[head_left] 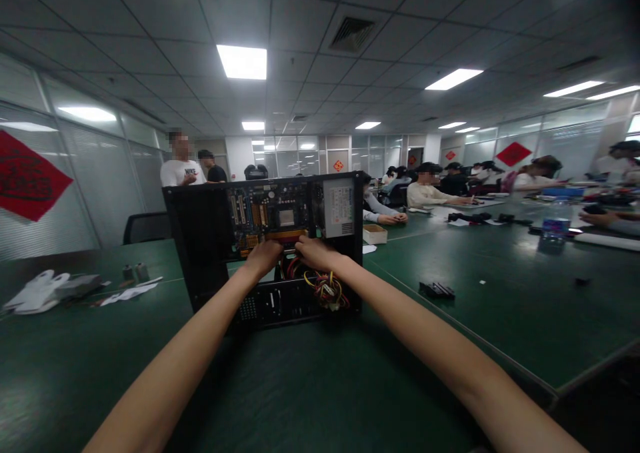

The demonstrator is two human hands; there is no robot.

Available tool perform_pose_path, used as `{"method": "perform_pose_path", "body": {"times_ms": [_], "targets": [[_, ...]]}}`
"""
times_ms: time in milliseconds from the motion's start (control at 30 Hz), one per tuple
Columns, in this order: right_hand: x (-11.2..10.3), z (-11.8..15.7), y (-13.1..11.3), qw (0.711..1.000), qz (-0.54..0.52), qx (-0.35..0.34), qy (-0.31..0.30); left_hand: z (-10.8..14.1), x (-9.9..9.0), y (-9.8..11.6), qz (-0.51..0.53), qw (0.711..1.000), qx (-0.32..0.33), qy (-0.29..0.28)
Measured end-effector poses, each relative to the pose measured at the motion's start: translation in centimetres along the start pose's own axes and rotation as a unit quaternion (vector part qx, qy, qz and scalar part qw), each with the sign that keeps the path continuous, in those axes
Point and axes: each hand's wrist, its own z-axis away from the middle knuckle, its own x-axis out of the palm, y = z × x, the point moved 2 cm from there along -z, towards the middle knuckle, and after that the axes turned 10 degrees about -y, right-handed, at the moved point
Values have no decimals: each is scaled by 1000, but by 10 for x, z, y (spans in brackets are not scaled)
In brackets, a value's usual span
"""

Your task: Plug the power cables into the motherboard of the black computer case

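Note:
An open black computer case [200, 253] stands upright on the green table, its inside facing me. Mounted in it are a motherboard [273, 203] with several slots and a power supply [339, 206] at upper right. My left hand [265, 256] is at the lower edge of the motherboard, fingers curled in at the left end of the orange-red memory slots [294, 235]. At their right end is my right hand [317, 253], also with bent fingers. Whatever the fingertips pinch is hidden. A bundle of coloured power cables [327, 289] hangs below my right hand.
On the green table [310, 386] lie a white plastic bag [40, 289] and papers [131, 293] at left. A small black part [437, 290], a white box [375, 233] and a water bottle [556, 223] are at right. Several people sit along the tables behind; two stand at left.

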Motion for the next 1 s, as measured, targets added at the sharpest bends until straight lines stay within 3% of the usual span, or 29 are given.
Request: {"method": "perform_pose_path", "body": {"times_ms": [267,567,1000], "targets": [[-13,-20,-1,992,54,-111,23,2,-3,1,21,1000,4,-3],[15,-36,0,994,37,-101,36,0,2,-3,-3,1000,13,10],[18,-35,-1,993,37,-107,47,6,-2,0,-4,1000,9,-15]]}}
